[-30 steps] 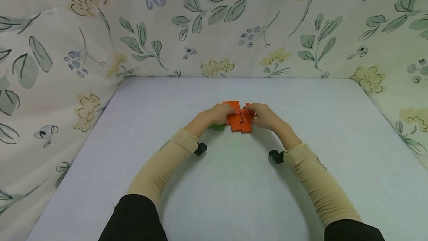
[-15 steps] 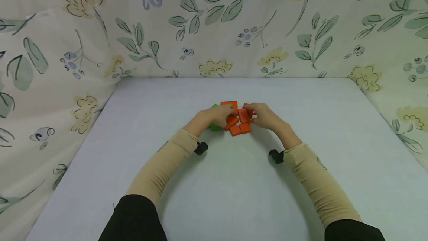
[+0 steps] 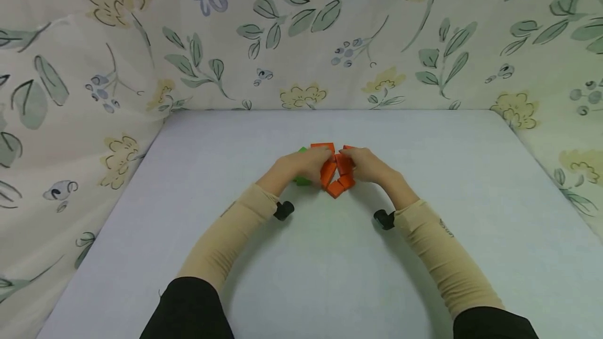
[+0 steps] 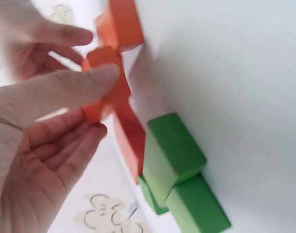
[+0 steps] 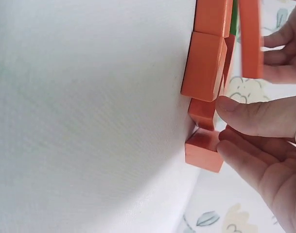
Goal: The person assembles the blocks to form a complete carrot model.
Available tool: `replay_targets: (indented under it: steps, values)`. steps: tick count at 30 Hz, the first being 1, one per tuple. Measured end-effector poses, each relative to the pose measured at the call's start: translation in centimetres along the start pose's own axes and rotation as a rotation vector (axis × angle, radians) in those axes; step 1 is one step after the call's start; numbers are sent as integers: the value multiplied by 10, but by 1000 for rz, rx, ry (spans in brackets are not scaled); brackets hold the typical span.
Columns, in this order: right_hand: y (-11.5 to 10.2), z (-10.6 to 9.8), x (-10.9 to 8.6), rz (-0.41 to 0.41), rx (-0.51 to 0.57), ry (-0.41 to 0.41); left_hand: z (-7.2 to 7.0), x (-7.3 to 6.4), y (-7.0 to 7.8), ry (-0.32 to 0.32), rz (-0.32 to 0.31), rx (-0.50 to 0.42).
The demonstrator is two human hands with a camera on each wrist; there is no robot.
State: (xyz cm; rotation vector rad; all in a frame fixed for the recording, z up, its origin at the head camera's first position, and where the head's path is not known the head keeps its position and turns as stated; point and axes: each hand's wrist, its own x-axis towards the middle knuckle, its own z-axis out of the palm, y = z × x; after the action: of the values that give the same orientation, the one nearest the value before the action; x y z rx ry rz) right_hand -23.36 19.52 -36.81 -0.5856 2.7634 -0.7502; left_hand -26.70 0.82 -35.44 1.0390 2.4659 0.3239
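Several orange blocks [image 3: 335, 189] form a cluster on the white table, partly hidden by the hands. My left hand [image 3: 308, 164] pinches an orange block [image 5: 250, 41] between thumb and fingers; in the right wrist view it stands higher than the blocks beside it. The right hand [image 3: 371, 165] is at the cluster's right side. Its thumb and fingers point at two orange blocks [image 5: 204, 151], the tips apart and at or very near them. Several green blocks [image 4: 177, 145] are stacked beside the orange ones, mostly behind my left hand in the head view.
The white table [image 3: 330, 266] reaches back to a hanging floral cloth [image 3: 301, 41], which also runs along the left and right sides. A small black camera [image 3: 284, 210] sits at the left wrist, and another black camera [image 3: 383, 219] at the right.
The orange block at my left fingers has turned and tilted. A gap has opened in the cluster, and its front blocks have turned and shifted nearer. The right hand has moved slightly left.
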Motion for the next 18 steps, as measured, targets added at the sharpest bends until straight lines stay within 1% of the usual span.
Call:
replay_targets:
  steps: [3, 5, 9, 11, 12, 15, 18]
  values:
    - [0, -1, 1, 3, 3, 4, -3, -13, -3, 42, 46, -82]
    - [1, -1, 1, -2, 2, 3, -2, -22, -6, 56, 78, -115]
    - [0, -1, 3, 1, -16, -3, 7, -39, -14, 60, 156, -108]
    - [-1, 0, 4, 4, -33, -11, 14, -47, -17, 59, 178, -112]
    - [-2, 0, 5, 9, -42, -16, 17, -51, -19, 62, 184, -111]
    - [-2, 1, 8, 20, -63, -37, 28, -63, -22, 74, 167, -144]
    - [-2, 2, 10, 37, -71, -64, 38, -73, -23, 109, 130, -161]
